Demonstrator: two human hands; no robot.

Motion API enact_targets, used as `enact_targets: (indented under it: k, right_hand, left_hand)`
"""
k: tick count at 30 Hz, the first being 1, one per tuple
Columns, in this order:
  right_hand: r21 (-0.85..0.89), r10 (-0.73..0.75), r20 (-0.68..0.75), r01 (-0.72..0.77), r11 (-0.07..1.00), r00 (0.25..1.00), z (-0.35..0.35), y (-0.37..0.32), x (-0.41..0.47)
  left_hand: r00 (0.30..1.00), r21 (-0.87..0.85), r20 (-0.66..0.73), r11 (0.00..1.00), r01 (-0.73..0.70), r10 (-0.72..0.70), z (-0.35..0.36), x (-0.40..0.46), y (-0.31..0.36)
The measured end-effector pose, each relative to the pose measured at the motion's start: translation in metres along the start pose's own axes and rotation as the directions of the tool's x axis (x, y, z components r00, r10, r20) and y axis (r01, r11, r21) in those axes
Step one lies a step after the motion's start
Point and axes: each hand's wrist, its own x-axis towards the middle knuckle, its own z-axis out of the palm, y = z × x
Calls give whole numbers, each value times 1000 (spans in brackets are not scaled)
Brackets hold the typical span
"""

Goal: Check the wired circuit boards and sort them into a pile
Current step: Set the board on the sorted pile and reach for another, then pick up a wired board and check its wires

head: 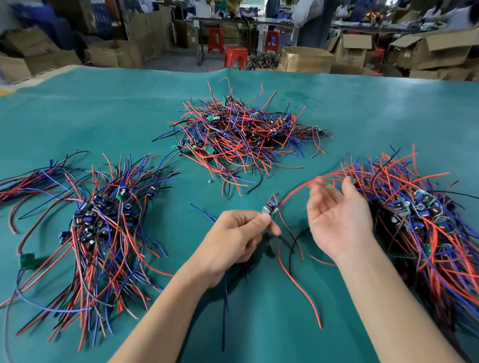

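Writing cannot be read anywhere in the head view: the small board (269, 208) and the cartons behind the bench show no legible label. Left hand (235, 239) pinches that board between thumb and forefinger above the middle of the green bench (99, 116), nearer the front edge; it is a tiny green board with a blue part on top, too blurred for finer detail. Red, black and blue wires (297, 281) trail from it down onto the mat. Right hand (337, 220) hovers just beside it, palm up, fingers loosely spread and smeared by motion; whether they touch the long red wire (298, 187) arching past them cannot be told. Three heaps of wired boards lie around: a left pile (101, 222), a far pile (242, 135) toward the back edge, and a right pile (422, 215), cut off by the picture's right edge.
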Motion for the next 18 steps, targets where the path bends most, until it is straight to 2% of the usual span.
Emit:
enact_targets:
  k: [3,5,7,8,10,12,16,18]
  right_hand:
    - [-343,75,138,-24,939,988,6,22,-7]
    - [-584,67,280,115,804,958,7,37,-13]
    - [-672,51,445,297,678,894,7,45,-19]
    - [-685,38,484,352,638,874,6,46,-20]
    - [-711,-29,488,417,567,872,5,44,-20]
    - [-721,-54,476,425,547,878,5,40,-19]
    - [-702,-148,376,386,599,915,6,23,-14]
    - [-654,-179,299,338,677,937,5,12,-11]
  left_hand:
    - [994,-126,-107,992,-14,1,2,3,0]
    - [991,-159,-132,987,-34,13,3,3,1]
    - [991,-149,-130,988,-45,26,4,3,2]
    - [991,-139,-133,989,-42,23,5,2,2]
    - [990,-95,-138,995,-21,8,4,2,2]
    - [993,-12,-121,1000,-1,0,3,1,2]
    - [999,122,-48,992,11,-5,2,-2,5]
    - [1000,132,-11,991,15,-14,2,-3,7]
